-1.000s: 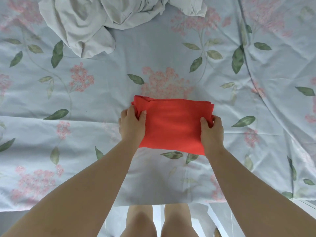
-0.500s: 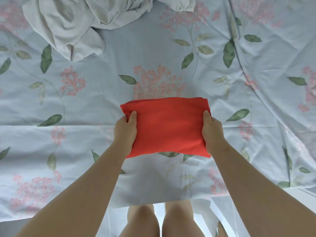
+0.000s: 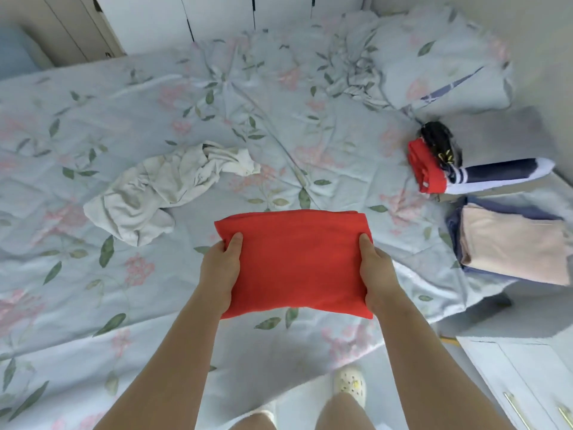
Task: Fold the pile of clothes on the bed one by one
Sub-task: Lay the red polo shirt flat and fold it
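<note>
Bed (image 3: 186, 305) with a pale blue floral sheet fills the view, white wardrobe doors (image 3: 217, 13) behind it. Folded red garment (image 3: 297, 262) is a flat rectangle over the near middle of the bed, held at both short sides; can't tell if it touches the sheet. Left hand (image 3: 218, 271) grips the left edge, thumb on top, fingers curled under and hidden. Right hand (image 3: 379, 274) grips the right edge the same way. Crumpled white garment (image 3: 164, 187) lies unfolded up and left of the red one, apart from it. On the right side of the bed, a folded beige garment (image 3: 511, 249) sits on a folded blue one (image 3: 452, 225). Beyond them sit a small red folded piece (image 3: 424, 169), a black item (image 3: 440, 144) and a navy-and-white striped piece (image 3: 502, 175), all touching. Bunched floral bedding (image 3: 434, 63) far right. White cabinet (image 3: 511, 383) bottom right, a white shoe (image 3: 350, 383) on the floor.
</note>
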Available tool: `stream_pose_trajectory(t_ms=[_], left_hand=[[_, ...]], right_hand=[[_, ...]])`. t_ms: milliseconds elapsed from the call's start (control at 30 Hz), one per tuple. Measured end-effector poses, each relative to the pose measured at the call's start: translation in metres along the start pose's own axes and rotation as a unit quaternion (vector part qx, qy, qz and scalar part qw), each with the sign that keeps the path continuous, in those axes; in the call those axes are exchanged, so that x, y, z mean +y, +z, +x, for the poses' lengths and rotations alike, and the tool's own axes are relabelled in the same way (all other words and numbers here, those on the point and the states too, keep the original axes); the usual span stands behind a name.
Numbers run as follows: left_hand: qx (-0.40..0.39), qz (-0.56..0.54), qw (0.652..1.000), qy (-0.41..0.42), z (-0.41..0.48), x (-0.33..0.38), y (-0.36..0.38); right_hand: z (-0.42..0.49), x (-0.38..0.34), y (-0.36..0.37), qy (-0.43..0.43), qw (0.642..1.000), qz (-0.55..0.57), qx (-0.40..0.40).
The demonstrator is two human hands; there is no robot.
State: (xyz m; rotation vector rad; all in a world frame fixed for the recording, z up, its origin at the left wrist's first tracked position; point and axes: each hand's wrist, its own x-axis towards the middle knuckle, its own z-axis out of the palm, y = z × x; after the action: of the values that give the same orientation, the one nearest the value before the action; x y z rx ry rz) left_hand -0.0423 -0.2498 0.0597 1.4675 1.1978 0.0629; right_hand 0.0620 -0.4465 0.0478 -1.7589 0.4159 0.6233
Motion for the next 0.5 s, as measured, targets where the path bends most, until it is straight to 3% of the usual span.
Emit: stream_pose_trajectory(t_ms=[300,500], left_hand=[[-0.038,-0.029,0.997,0.054,-0.068,0.048,0.152],[-0.046,-0.048,0.998,0.019,-0.112,0.052,0.264]], right_hand=[[0.038,-0.027,-0.164,-0.025,0.998,0.021,0.058],[0.076,-0.036,-0.280,-0.022,0.999,0.010,0.046]])
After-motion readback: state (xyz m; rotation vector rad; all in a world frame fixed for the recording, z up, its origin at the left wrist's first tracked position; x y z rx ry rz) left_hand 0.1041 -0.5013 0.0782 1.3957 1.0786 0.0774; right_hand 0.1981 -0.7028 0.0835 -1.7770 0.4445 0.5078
